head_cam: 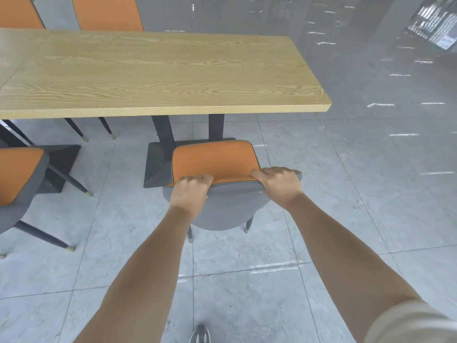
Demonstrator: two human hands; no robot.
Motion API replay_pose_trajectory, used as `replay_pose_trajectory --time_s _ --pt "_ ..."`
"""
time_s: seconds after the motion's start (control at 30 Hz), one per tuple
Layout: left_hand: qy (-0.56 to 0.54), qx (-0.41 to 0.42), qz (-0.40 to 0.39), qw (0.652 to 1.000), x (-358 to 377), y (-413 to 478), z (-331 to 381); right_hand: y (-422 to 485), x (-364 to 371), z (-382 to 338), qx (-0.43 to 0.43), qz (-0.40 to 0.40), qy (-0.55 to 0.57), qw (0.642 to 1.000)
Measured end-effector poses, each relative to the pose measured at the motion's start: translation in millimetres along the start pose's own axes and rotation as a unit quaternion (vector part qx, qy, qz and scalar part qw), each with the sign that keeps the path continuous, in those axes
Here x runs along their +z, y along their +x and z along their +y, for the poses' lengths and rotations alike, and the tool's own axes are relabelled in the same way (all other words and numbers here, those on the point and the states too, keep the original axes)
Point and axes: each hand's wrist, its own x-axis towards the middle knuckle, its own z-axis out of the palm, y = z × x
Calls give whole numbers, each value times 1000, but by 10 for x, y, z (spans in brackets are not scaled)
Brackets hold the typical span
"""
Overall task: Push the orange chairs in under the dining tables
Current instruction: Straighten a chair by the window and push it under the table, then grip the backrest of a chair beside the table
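- Left hand: fingers curled over the top edge of the backrest, gripping it near the left corner.
- Right hand: at 3 o'clock from the left hand, fingers folded over the same edge near the right corner, clasping it.
- Orange chair: stands on the tiled floor straight ahead of the person. Its seat faces 12 o'clock and its grey back shell faces the person.
- Pedestal base: the seat front overlaps this black plate in view. Whether the chair legs touch it cannot be told.
- Dining table: at 12 o'clock from the chair. Its near edge lies beyond the seat, so the seat appears wholly outside the tabletop.
- Step in hand, as judged: a two-handed hold is taken on this chair, which is not yet tucked in.
- Next move, as judged: an even shove toward 12 o'clock with both hands together, so the chair does not swing. The front legs need to clear or straddle the pedestal base.
- Second orange chair: at 9 o'clock, standing out from the table and turned at an angle. It is likely due for the same treatment.
- Far chairs: at 11 o'clock, their backs rise beyond the table's far edge.
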Motion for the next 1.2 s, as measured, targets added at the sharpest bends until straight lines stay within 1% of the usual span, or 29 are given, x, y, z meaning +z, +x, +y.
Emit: replay_pose_trajectory --time_s 0.13,0.23,0.3,0.37,0.43,0.53,0.6,0.73,0.8,0.87,0.93,1.0,1.1,1.17,1.2 --pt "-12 29 6 999 -2 13 -61 -1 0 -48 23 12 -2 1000" --pt "21 41 21 999 -36 46 -106 1 2 -66 30 20 1 999" --pt "23 18 -36 999 -108 42 -107 18 8 -97 32 31 -8 999" --pt "7 -5 -38 999 -65 51 -190 42 11 -145 30 37 -12 999" --pt "-8 -19 -55 998 -65 51 -253 72 22 -186 28 48 -13 998" --pt "-13 -22 -24 999 -65 47 -287 104 19 -223 37 58 -19 997" --pt "-14 -19 -18 1000 -54 33 -269 111 20 -227 47 61 -23 997" --pt "-2 -26 -39 999 -65 47 -255 85 3 -254 74 39 -6 996" --pt "17 0 -55 998 -84 50 -272 75 -53 -265 93 18 10 995" --pt "15 20 -37 999 -119 41 -260 43 -130 -292 114 -44 45 992" --pt "-5 7 -79 997 -158 25 -216 -8 -197 -304 135 -89 72 984" --pt "9 -18 -132 991 -213 21 -200 -46 -261 -333 148 -124 91 977" --pt "32 -23 -155 987 -345 50 -191 -70 -421 -356 179 -180 154 955" --pt "40 -26 -147 988 -453 114 -212 -101 -532 -375 215 -178 196 940" --pt "45 -27 -140 989 -515 153 -221 -115 -574 -385 234 -168 197 937"
